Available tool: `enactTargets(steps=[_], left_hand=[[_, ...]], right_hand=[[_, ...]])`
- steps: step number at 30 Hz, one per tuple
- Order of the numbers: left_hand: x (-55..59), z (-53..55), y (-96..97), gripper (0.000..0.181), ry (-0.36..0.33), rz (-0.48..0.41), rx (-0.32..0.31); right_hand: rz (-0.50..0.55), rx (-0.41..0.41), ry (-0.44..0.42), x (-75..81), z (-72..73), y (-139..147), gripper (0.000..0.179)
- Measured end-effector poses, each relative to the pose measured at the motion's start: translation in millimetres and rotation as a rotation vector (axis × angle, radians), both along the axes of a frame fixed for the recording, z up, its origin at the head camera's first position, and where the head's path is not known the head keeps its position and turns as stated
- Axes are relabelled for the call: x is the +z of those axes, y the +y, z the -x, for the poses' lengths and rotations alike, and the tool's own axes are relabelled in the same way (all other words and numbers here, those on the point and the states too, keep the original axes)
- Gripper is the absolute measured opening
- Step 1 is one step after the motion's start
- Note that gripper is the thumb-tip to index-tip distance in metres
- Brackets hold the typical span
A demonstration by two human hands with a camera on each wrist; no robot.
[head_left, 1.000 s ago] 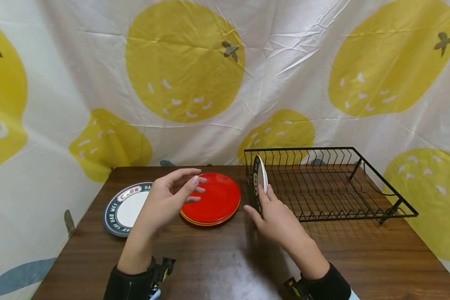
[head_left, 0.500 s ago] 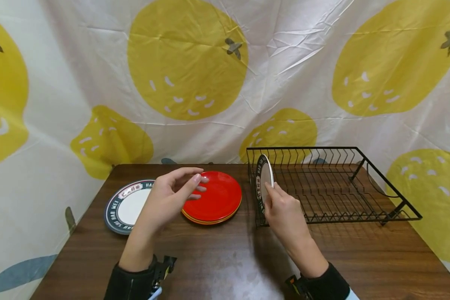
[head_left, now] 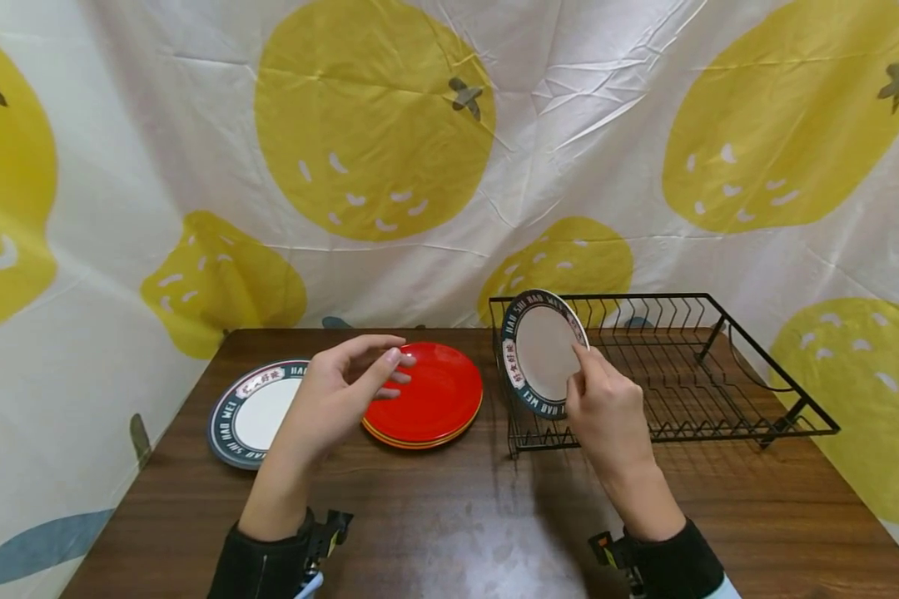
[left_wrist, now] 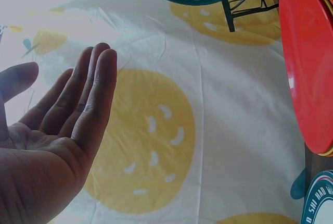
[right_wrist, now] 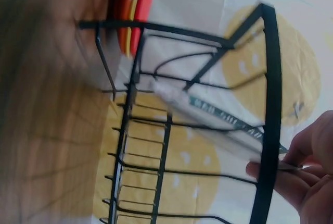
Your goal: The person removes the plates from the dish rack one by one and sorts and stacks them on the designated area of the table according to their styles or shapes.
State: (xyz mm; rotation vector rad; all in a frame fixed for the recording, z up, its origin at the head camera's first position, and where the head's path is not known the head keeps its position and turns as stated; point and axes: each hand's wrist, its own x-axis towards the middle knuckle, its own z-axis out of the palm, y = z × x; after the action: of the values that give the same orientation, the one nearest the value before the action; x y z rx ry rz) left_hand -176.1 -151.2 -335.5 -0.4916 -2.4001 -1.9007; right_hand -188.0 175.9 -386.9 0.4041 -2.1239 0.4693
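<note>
My right hand [head_left: 607, 408] pinches the right edge of a white plate with a dark green lettered rim [head_left: 545, 353]. The plate is tilted, its face toward the head camera, over the left end of a black wire dish rack [head_left: 674, 433]. In the right wrist view the plate [right_wrist: 218, 117] shows nearly edge-on behind the rack's bars, thumb and fingers at its edge. My left hand [head_left: 337, 395] hovers with relaxed fingers, holding nothing, in front of a stack of red and yellow plates [head_left: 434, 391]. Its palm and extended fingers [left_wrist: 93, 99] show in the left wrist view.
Another green-rimmed white plate [head_left: 235, 416] lies at the left of the brown wooden table [head_left: 434, 532], partly covered by my left forearm. A fruit-printed cloth [head_left: 389, 283] hangs behind the table. The rack's wire slots extend to the right.
The right hand has moved right and turned the plate from nearly edge-on to face the head camera, leaning over the rack. The left hand has stayed in place.
</note>
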Motion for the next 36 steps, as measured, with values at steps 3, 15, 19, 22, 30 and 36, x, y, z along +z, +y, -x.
enactTargets(steps=[3,15,19,22,30,36], left_hand=[[-0.9,0.4,0.1,0.032,-0.005,-0.006,0.001],[-7.3,6.6,5.0,0.034,-0.021,-0.022,0.003],[-8.3,7.5,13.0,0.041,-0.05,-0.048,0.02],[-8.8,6.9,21.7,0.045,-0.083,-0.097,0.017],[-10.3,2.7,40.0,0.042,-0.1,-0.187,0.011],[-9.5,-1.7,40.9,0.038,-0.02,-0.228,0.01]], right_hand=[[0.053,0.014,0.031,5.6,0.6,6.7,0.034],[0.596,0.228,-0.068,32.4,-11.2,10.3,0.027],[0.764,0.286,-0.186,42.1,-18.4,5.3,0.027],[0.857,0.331,-0.263,48.7,-24.4,0.9,0.026],[1.015,0.463,-0.301,58.7,-36.1,-7.4,0.019],[1.015,0.462,-0.365,56.7,-41.2,-16.5,0.013]])
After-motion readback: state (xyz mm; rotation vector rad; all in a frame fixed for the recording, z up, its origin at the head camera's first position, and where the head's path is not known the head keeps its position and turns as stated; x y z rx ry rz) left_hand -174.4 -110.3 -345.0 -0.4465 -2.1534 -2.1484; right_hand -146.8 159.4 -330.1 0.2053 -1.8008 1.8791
